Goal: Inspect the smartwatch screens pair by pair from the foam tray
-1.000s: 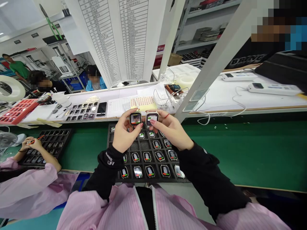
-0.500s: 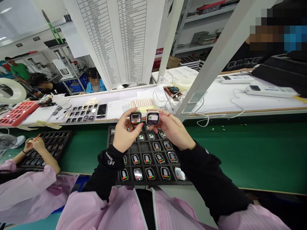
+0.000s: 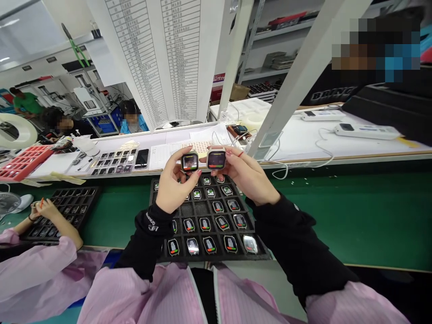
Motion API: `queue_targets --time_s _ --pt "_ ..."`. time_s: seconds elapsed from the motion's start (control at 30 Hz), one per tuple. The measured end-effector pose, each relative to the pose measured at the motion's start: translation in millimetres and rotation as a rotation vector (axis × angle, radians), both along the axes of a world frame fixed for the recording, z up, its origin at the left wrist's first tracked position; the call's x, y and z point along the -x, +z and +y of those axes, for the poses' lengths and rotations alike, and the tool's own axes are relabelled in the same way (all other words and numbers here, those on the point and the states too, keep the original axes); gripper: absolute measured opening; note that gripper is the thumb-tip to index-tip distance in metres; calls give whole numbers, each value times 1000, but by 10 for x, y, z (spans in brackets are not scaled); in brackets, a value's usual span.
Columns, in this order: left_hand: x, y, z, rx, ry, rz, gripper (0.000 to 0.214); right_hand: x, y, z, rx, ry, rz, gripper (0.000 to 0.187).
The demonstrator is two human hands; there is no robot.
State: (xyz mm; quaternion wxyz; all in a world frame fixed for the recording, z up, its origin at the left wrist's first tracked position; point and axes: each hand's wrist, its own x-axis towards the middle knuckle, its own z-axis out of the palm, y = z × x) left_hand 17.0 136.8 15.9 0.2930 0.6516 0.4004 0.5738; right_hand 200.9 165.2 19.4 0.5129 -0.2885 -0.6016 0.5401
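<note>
Left hand (image 3: 173,189) pinching dark-cased watch (image 3: 189,162), right hand (image 3: 249,177) gripping pale-cased watch (image 3: 216,159), side by side, raised above black tray (image 3: 158,256) of lit watches on green surface (image 3: 337,216). Co-worker's hands (image 3: 42,208) far left.

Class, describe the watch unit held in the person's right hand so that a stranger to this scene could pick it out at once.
Start at the black tray of small watch units on the green bench. Above its far edge, two hands each hold one unit up. The right hand holds the watch unit with the pale, pinkish case and a dark screen with a red bar; the left hand holds a darker-cased one.
</note>
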Motion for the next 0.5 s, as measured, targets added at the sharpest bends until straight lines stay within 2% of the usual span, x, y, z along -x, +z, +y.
queue_targets --time_s 0.23,0.4,0.5 --pt "-19 10 -20 -32 -14 -8 44 -29 -16 -6 7 -5 27 39" --pt "-27 43 -32 -18 -28 -25 42 -33 -12 -13 -5 -8 1 43" --pt "-28 35 -25 -11 -18 -23 42 -43 -8 -20 8 30 1 43"
